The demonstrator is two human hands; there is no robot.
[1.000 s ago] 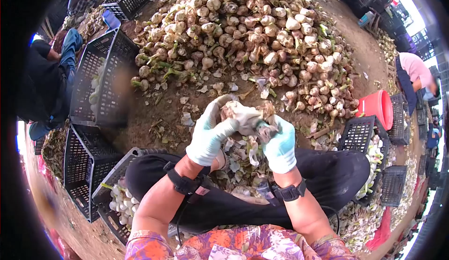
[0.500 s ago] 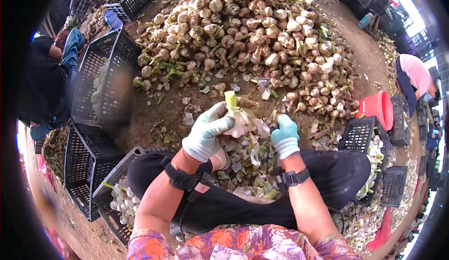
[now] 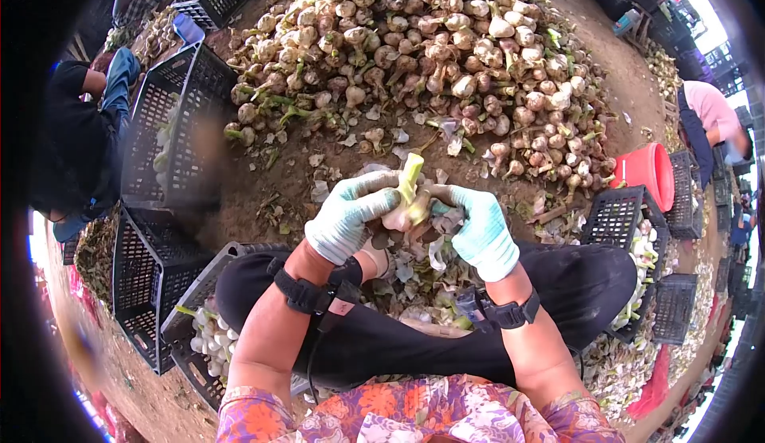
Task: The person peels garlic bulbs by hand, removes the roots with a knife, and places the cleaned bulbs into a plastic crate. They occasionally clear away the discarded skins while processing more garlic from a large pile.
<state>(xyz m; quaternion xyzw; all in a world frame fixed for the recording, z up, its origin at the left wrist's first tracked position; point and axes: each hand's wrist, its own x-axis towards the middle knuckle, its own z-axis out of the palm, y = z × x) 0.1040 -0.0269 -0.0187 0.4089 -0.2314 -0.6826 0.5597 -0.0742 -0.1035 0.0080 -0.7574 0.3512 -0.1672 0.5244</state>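
Note:
My left hand (image 3: 348, 218), in a pale knitted glove, is closed around a garlic bulb (image 3: 411, 176) with a short green stem pointing up. My right hand (image 3: 484, 234), gloved alike, has its thumb and bent fingers against the bulb's right side; the fingertips look dark and dirty. Part of the bulb is hidden behind the fingers. Loose papery garlic skins (image 3: 437, 253) lie below both hands, between my crossed legs. Beyond the hands rises a large heap of untrimmed garlic (image 3: 414, 60).
At my left stands a crate of whitish garlic bulbs (image 3: 213, 343), with black crates (image 3: 143, 284) beyond it. To the right are another crate with garlic (image 3: 613, 218) and a red bucket (image 3: 647, 174). Other people sit at the left and right edges.
My right hand has moved in from beside the bulb to grip its right side. Loose skin hanging there no longer shows. The stem has shifted slightly right.

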